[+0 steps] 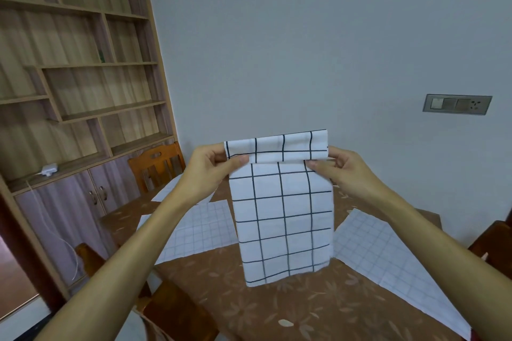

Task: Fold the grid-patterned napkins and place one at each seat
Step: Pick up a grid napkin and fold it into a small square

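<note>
A white napkin with a black grid [282, 216] hangs in the air above the brown table [277, 307], its top edge turned over into a narrow band. My left hand [213, 169] pinches its upper left corner and my right hand [340, 166] pinches its upper right corner. Its lower edge hangs close to the tabletop. Three more grid napkins lie on the table: one spread flat left of centre [199, 230], one at the right [388, 263], and one at the far left corner [169, 188], partly hidden by my left arm.
Wooden chairs stand around the table: one at the far left [158, 163], one at the near left [166, 310], one at the right edge [493, 243]. A tall wooden shelf cabinet [77, 91] fills the left wall. A switch panel [457, 104] sits on the right wall.
</note>
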Demonstrator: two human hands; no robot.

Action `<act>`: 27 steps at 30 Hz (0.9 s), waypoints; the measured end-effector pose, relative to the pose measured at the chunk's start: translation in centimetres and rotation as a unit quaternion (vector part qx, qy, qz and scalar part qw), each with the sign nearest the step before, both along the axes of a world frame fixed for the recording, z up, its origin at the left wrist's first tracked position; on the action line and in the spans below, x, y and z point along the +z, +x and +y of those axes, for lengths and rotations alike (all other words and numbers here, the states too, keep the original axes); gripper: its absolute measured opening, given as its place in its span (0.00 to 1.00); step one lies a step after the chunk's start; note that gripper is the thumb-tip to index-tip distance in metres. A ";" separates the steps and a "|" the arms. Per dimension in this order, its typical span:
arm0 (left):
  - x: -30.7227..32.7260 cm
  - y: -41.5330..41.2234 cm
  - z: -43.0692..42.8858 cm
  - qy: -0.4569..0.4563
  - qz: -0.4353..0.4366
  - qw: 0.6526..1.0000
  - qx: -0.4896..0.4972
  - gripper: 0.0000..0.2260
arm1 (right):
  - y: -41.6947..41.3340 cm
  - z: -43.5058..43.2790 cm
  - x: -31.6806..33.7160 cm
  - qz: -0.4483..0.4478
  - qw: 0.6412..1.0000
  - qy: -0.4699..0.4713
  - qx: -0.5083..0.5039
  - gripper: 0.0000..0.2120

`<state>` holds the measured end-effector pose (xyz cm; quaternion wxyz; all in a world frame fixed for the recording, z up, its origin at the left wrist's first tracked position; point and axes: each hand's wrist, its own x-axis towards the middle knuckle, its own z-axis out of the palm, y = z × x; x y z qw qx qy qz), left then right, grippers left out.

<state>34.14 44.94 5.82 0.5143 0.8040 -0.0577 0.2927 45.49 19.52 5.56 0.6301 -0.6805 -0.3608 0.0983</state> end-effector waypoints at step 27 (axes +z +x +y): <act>0.4 -0.7 1.3 -0.087 0.055 0.995 0.000 0.18 | 1.2 0.6 0.1 0.016 0.997 0.058 -0.039 0.11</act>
